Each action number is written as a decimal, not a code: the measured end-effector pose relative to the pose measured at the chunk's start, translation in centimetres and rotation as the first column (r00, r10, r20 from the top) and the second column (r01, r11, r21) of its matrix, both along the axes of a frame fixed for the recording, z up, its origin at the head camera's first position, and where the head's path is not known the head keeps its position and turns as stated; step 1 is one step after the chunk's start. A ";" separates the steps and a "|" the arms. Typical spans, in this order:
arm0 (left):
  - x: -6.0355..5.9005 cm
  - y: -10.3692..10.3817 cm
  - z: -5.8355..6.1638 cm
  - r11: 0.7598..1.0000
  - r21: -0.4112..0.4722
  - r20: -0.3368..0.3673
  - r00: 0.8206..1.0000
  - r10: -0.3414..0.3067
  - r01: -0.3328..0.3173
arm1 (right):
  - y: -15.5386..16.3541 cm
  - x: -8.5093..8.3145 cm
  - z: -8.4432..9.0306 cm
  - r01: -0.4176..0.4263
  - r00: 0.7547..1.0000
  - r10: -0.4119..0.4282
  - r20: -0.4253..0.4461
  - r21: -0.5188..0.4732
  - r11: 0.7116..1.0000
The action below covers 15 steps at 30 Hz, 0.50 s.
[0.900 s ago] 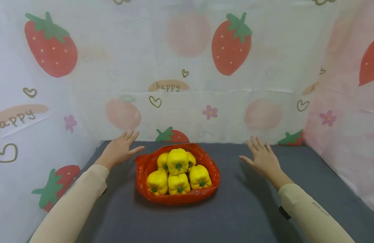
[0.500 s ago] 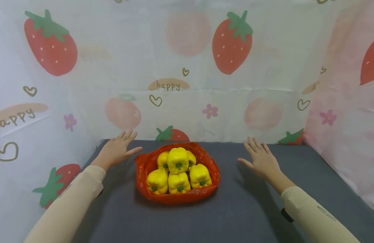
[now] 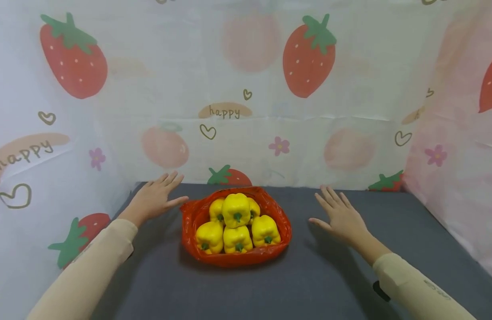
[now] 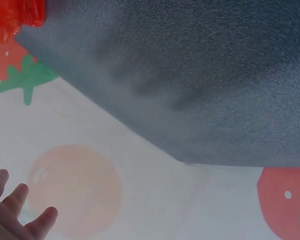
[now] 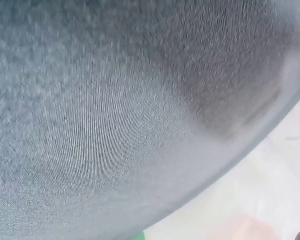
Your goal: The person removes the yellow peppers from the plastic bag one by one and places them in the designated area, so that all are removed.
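White strawberry-print cloth (image 3: 246, 66) behind the grey desk (image 3: 310, 284) reads "happy" twice. On the desk sits a red bag (image 3: 190, 222) of yellow peppers (image 3: 236, 209). Left hand (image 3: 154, 198) and right hand (image 3: 342, 215) hover flat on either side of it, palms down, fingers (image 3: 327, 195) straight and apart, gripping nothing.

Bright, even light; wrist views blurred

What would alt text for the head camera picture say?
A crumpled red plastic bag holding six yellow bell peppers sits on a grey cloth table. An open left hand and open right hand flank it, touching neither.
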<state>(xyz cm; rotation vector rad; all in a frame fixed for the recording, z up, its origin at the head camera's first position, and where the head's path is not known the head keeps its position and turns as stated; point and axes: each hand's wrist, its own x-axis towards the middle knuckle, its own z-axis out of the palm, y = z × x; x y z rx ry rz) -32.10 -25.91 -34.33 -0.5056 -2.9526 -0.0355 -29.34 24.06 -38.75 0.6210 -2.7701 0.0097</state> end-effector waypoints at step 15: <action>1.2 0.0 -0.2 0.997 -0.069 -0.029 0.999 -0.022 0.020 | -1.6 1.6 -0.3 -0.099 0.992 0.101 -0.069 0.024 0.995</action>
